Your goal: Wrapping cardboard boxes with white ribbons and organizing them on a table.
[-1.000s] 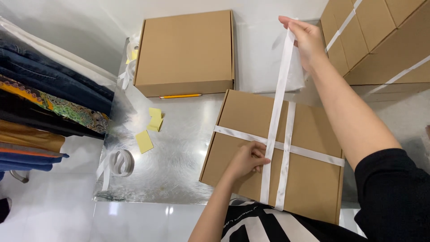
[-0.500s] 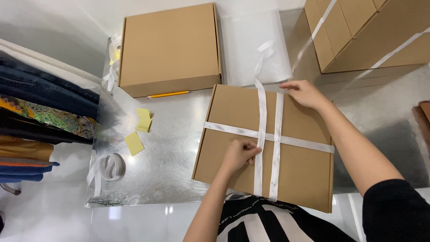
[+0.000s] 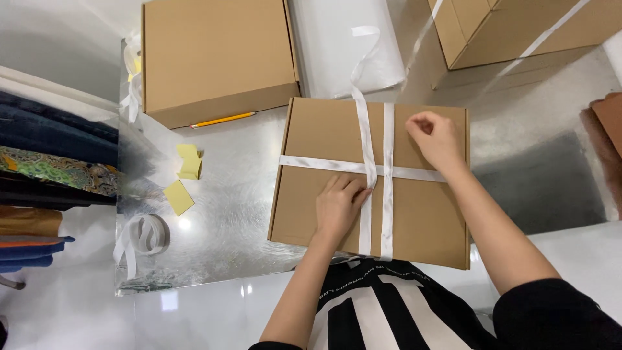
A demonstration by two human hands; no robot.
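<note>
Flat brown cardboard box (image 3: pixel 427 214) lies at the near edge of the shiny metal table (image 3: pixel 227 214), right in front of the person. White ribbon (image 3: pixel 387 149) crosses its lid: one band side to side, two strands running near to far, the loose end trailing onto a white packet (image 3: pixel 324 45) beyond the far edge. Left hand (image 3: pixel 340 207) lies flat, fingers pressing the ribbon at the crossing. Right hand (image 3: pixel 437 139) rests on the lid near the far right corner, fingers curled; whether it pinches ribbon is unclear. Hands apart. Second closed box (image 3: pixel 214 58) at far left, orange pencil (image 3: pixel 223 120) along its front. Yellow paper slips (image 3: pixel 178 194) and a ribbon roll (image 3: pixel 146 234) toward the left edge.
</note>
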